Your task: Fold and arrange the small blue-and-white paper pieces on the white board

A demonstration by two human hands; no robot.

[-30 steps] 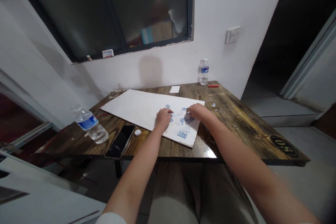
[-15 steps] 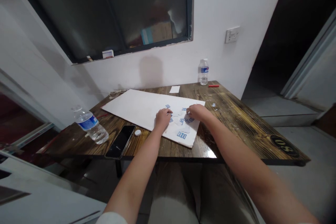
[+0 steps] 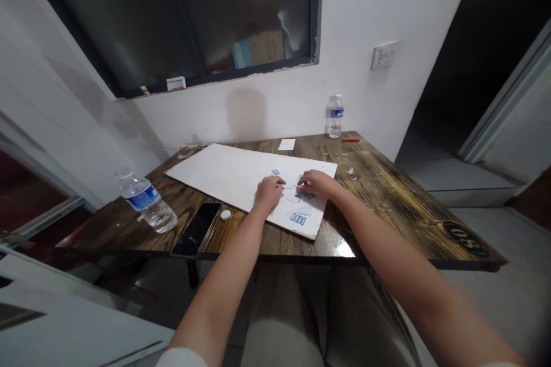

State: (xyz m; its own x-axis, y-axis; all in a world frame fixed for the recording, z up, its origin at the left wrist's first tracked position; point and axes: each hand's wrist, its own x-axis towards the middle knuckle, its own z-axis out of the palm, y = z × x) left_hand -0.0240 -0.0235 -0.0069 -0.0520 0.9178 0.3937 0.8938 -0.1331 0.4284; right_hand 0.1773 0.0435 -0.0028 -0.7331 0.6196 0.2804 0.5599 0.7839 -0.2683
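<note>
Both hands work over the right part of a white board (image 3: 224, 170) that lies slantwise on the table. My left hand (image 3: 269, 194) rests low over it, fingers bent together at a small blue-marked piece that they partly cover. My right hand (image 3: 316, 183) comes in from the right, thumb and fingers pinched near small white paper pieces; what lies between the fingertips is too small to tell. Around them are blue striped marks, one group (image 3: 298, 219) near the board's front edge and another (image 3: 275, 172) behind my left hand. A pale paper scrap (image 3: 304, 211) lies in front of my right hand.
On the wooden table (image 3: 413, 215), a water bottle (image 3: 148, 203), a phone (image 3: 197, 229) and a white cap (image 3: 225, 215) are at left. Behind are a white paper (image 3: 286, 144), another bottle (image 3: 336, 117) and a red pen (image 3: 350, 140). A small blue-and-white star shape (image 3: 350, 171) lies right of the board.
My right hand has moved a little left, closer to my left hand. The left hand stays nearly in place, and the view has shifted slightly.
</note>
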